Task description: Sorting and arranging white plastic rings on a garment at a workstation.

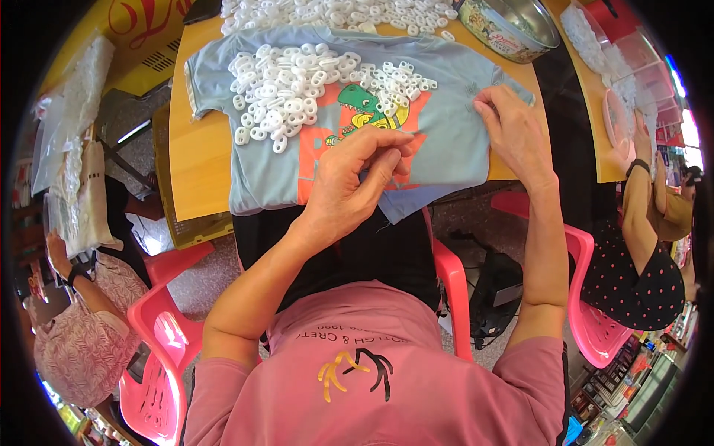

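Left hand (355, 178): above the near half of the blue shirt (260, 175) — fingers curled, thumb close.
Right hand (513, 130): at the shirt's right side, fingers bent; I cannot tell what either hand holds.
White two-hole pieces (279, 89): two piles on the shirt, beyond the left hand; another heap past the shirt.
Round tin (509, 33): beyond the shirt's far right — contents hard to make out.
Wooden table (195, 167): wood shows left of the shirt, which overhangs the near edge.
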Available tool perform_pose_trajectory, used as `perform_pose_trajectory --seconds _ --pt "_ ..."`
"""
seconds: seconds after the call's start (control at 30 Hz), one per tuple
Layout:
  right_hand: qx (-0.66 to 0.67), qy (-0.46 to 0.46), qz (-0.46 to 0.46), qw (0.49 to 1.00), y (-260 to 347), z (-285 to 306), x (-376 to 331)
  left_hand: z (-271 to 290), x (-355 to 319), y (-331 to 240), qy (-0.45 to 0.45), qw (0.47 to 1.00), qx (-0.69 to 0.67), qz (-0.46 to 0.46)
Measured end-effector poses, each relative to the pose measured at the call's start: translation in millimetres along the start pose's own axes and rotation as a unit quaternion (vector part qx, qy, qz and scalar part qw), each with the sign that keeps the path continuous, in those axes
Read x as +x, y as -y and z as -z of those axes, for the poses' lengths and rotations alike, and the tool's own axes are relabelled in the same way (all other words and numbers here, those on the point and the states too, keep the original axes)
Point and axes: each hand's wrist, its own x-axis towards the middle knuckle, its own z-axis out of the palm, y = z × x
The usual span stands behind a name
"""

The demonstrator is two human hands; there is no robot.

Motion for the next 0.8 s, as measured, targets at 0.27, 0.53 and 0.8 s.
perform_pose_trajectory --seconds 0.27,0.53,0.8 --pt "0.348 0.051 -0.156 0.923 12 1 -10 -8 4 -12 -0.041 0.994 -0.081 0.063" --pt "0.355 0.058 -0.122 0.925 39 -5 -20 -17 13 -22 0.015 0.980 0.186 -0.068" --pt "0.126 0.008 0.005 0.992 39 -6 -10 -10 2 -11 0.021 0.962 0.230 -0.147"
